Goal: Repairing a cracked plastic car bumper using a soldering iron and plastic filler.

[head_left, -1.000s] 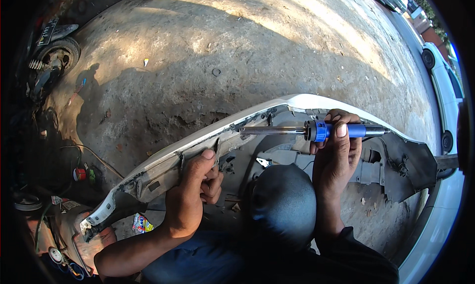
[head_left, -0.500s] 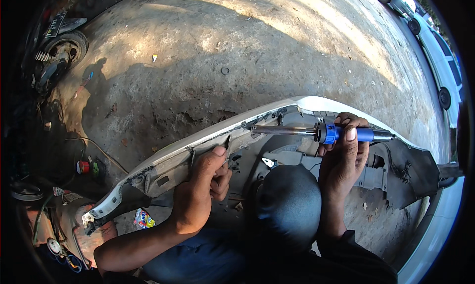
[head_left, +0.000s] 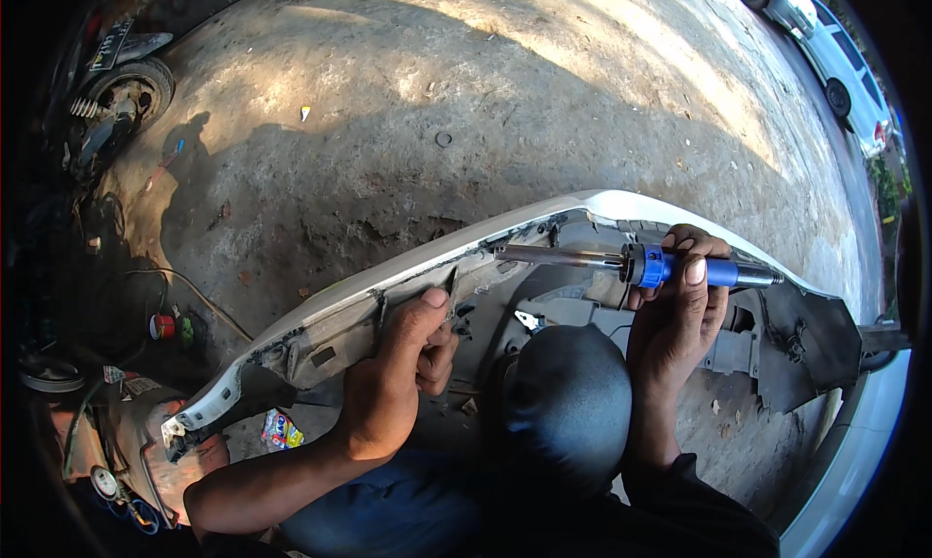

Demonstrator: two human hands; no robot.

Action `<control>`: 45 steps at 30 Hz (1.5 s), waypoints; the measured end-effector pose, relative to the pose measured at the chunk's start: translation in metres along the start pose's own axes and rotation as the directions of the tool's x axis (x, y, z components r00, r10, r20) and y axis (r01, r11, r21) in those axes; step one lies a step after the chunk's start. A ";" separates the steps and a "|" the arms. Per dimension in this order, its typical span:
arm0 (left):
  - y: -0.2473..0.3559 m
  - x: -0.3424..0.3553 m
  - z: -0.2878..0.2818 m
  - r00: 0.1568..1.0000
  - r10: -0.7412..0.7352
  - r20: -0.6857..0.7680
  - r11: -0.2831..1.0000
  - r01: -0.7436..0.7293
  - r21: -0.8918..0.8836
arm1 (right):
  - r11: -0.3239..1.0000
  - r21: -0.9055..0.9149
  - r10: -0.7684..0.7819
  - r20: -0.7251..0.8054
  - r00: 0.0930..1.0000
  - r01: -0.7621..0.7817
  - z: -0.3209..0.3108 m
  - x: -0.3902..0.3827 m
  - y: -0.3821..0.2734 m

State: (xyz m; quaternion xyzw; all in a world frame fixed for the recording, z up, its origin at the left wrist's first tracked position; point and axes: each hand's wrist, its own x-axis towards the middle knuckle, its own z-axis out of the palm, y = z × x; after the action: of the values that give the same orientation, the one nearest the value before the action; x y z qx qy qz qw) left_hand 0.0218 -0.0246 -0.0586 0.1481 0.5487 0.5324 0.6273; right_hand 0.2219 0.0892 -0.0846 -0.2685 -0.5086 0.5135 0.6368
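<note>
My right hand (head_left: 680,305) is closed round the blue handle of a soldering iron (head_left: 714,270), holding it almost level. The iron's metal barrel points left, and its tip is at the inner edge of a white car bumper (head_left: 408,257), close to a dark seam; I cannot tell whether it touches. Farther left, my left hand (head_left: 393,383) grips the bumper's grey inner flange, thumb on top and fingers curled under. The bumper lies with its dark inner side toward me, stretching across the view. My dark-clad knee (head_left: 568,403) rises between the two hands.
At the lower left stands a rusty red tank (head_left: 155,441) with a gauge (head_left: 105,480). A hose (head_left: 199,296) and a colourful wrapper (head_left: 282,430) lie nearby. A motorcycle wheel (head_left: 126,97) is at the far left. White cars (head_left: 845,67) show at the far right.
A white car in the upper right has moved up and away along the road. Both hands, the soldering iron and the bumper stay almost where they were.
</note>
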 end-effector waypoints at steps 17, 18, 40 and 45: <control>0.000 0.000 -0.002 1.000 0.007 0.022 1.000 -0.007 0.012 | 1.000 -0.007 0.015 -0.015 1.000 -0.015 0.002 0.002 0.001; 0.001 0.000 -0.001 1.000 0.007 0.014 1.000 -0.007 0.004 | 1.000 -0.007 0.021 -0.023 1.000 -0.021 0.002 0.002 0.001; 0.001 0.001 0.000 1.000 -0.003 0.009 1.000 0.003 0.006 | 0.999 0.006 0.031 -0.030 0.999 -0.031 0.002 0.004 0.001; 0.001 0.000 0.000 1.000 0.001 0.018 1.000 -0.001 0.031 | 0.999 0.017 0.039 -0.025 0.999 -0.039 0.001 0.003 0.002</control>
State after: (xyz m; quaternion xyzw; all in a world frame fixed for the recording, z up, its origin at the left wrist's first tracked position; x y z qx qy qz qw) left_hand 0.0214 -0.0243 -0.0583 0.1631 0.5512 0.5226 0.6296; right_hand 0.2197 0.0926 -0.0844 -0.2796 -0.4909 0.5267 0.6352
